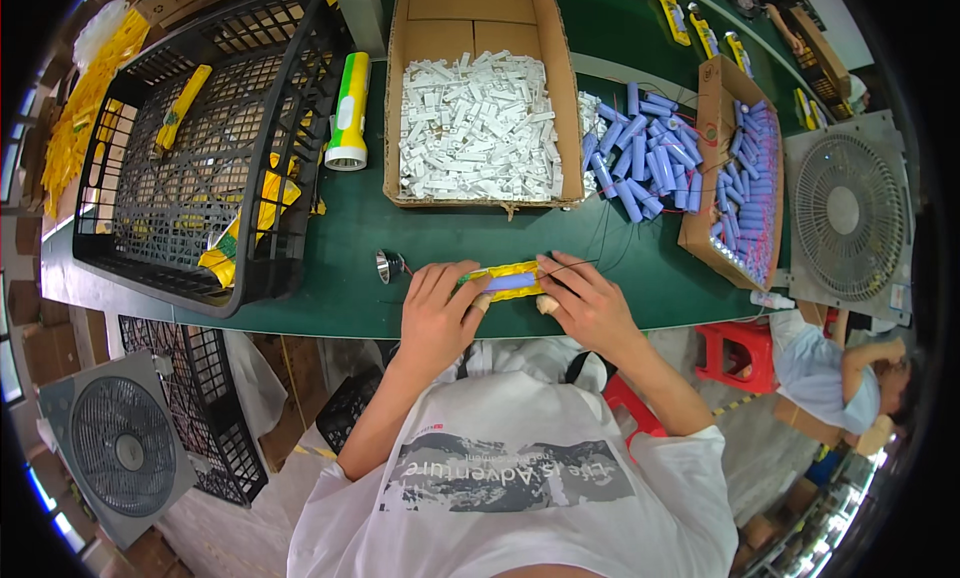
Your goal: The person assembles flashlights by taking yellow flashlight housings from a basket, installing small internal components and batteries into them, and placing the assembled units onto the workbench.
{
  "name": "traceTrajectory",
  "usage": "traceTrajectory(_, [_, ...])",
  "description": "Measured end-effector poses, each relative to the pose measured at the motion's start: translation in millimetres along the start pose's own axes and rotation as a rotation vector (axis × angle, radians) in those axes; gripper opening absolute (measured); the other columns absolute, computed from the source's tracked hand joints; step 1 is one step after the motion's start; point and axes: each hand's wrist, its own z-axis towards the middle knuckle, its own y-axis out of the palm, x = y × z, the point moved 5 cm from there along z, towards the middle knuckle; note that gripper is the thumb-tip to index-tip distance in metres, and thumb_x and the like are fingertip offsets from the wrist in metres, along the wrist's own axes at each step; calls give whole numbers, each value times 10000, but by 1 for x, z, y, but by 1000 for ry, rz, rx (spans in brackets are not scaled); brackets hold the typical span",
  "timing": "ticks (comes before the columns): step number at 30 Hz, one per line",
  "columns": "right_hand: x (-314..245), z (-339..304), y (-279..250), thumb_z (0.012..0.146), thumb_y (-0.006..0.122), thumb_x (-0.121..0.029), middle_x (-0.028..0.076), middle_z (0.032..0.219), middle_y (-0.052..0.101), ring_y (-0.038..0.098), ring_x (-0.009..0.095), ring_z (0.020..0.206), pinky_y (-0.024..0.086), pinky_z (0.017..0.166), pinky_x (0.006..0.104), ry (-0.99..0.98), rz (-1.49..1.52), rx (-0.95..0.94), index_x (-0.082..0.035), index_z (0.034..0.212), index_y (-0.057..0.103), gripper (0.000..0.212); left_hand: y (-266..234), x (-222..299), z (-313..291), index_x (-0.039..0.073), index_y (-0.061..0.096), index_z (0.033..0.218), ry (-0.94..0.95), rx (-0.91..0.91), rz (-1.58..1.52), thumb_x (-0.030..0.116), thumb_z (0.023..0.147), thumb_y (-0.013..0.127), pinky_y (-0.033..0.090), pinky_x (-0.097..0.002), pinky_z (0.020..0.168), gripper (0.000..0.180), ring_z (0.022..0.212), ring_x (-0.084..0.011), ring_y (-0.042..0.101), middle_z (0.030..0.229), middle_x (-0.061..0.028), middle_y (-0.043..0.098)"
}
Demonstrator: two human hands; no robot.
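Observation:
Near the table's front edge, a yellow flashlight housing (pixel 527 291), seen with its inside up, holds a blue-violet battery cell (pixel 511 282). My left hand (pixel 436 300) closes on the left end of the housing, where a bit of green shows. My right hand (pixel 592 303) grips the right end, its thumb on the near side. Thin dark wires run off to the right of that hand. Just left of my left hand lies a shiny flashlight reflector (pixel 384 267) on the green table (pixel 455 236).
A cardboard box (pixel 488 0) of white plastic parts stands ahead. Blue battery cells (pixel 645 158) lie loose beside another full box (pixel 707 168). At left are a black crate (pixel 275 128) and a finished flashlight (pixel 349 113). A fan (pixel 845 213) and a person (pixel 840 378) are at right.

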Motion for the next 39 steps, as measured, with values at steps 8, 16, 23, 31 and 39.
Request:
traceTrajectory(8, [30,6,9,863,790,-318,80,1182,722,713,211,1067,629,774,307,-231,53,112,-71,964,649,301,-10,7,18,50,742,1104,9,-126,-39,89,803,831,522,-459,937,316,1072,-362,676,1194,-127,727])
traceTrajectory(16, [46,55,-97,920,781,-299,85,1201,725,741,197,964,598,579,312,-599,150,193,-123,881,647,225,-127,21,15,9,752,1098,-60,47,-123,334,893,774,550,-463,933,384,1103,-399,687,1199,-215,724])
traceTrajectory(23, [209,205,-161,753,893,-291,89,978,762,745,305,924,610,816,398,-175,-146,673,-96,915,754,289,-179,-23,-19,-39,698,1056,-282,712,-53,12,979,649,543,-375,882,105,957,-267,671,1050,-153,677])
traceTrajectory(31, [491,227,-70,875,835,-354,212,1021,743,731,443,946,591,836,568,904,-420,489,-52,1064,704,379,-265,-46,45,-12,739,1038,-510,428,109,105,946,729,570,-345,768,149,878,-240,720,964,-143,718])
traceTrajectory(39, [411,238,-109,830,820,-551,288,1067,741,707,453,1075,572,933,519,791,-311,70,37,1081,735,646,-208,-209,52,3,599,1359,-417,-615,348,229,873,769,529,-518,1015,563,1207,-470,636,1364,-258,612])
